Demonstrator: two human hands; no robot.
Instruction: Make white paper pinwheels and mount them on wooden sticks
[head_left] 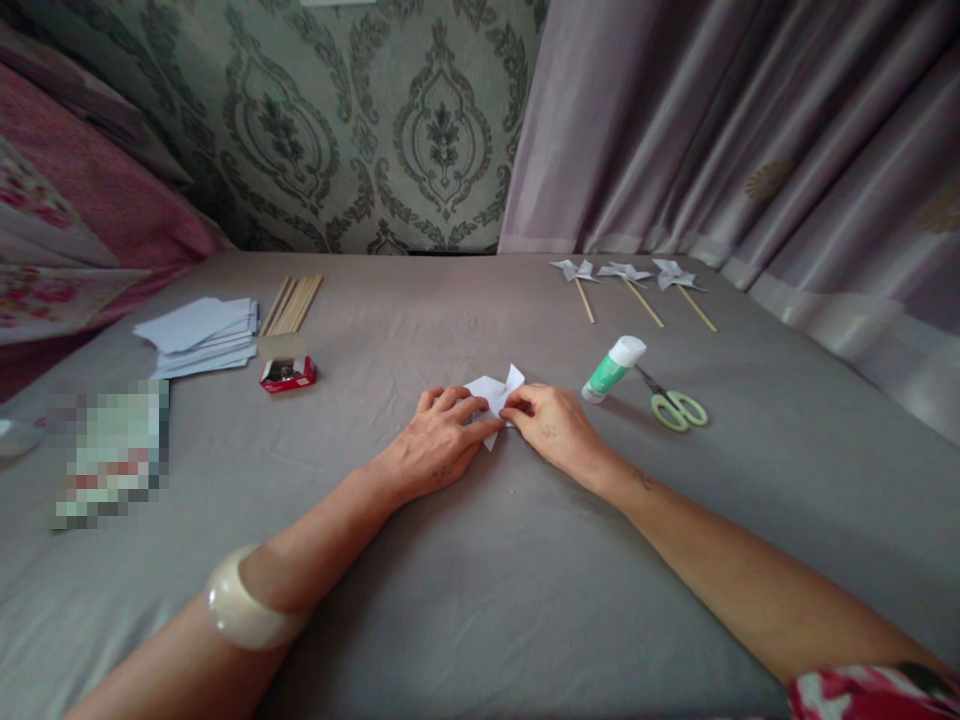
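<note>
Head view: a folded paper pinwheel (486, 387) is steadied under the spread left hand (442, 440) and pinched at its centre by the right hand (555, 425). Blade folding is apparently in hand; steady centre pressure is called for. Fingertip contact is partly hidden. The leftmost object (112, 450) is obscured by pixelation. Beyond, scissors (679, 410) are placed beside a glue stick (613, 370).

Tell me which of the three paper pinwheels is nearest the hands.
The leftmost pinwheel: its stick end lies closest to the right hand; the other two lie farther right.
</note>
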